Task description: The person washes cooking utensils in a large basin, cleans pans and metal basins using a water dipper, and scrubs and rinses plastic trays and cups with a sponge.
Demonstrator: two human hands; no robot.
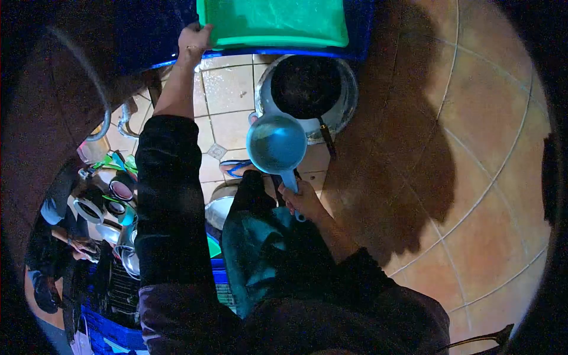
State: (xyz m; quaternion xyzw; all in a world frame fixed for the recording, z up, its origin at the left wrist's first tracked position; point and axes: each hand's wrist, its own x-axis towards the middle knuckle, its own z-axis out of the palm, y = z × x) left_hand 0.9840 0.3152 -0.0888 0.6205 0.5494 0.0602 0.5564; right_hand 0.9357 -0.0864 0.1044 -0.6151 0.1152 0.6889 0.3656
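Observation:
My left hand (196,42) is closed on the left edge of a green plastic tub (278,41), which is cut off at the top of the view. Wrapped round the handle of a blue water dipper (276,144), my right hand (305,200) keeps it over the floor, in front of my legs. The dipper's round bowl faces up toward me; whether it holds water I cannot tell. Just beyond it, a black frying pan (305,87) lies over a large metal pot (349,97), its handle pointing toward me.
A blue surface (157,32) lies under the green tub. At the left, several pots and dishes (109,207) are crowded together, and a co-worker's hand (86,247) is among them. A metal bowl (219,210) sits by my leg. Tiled wall (491,195) rises on the right.

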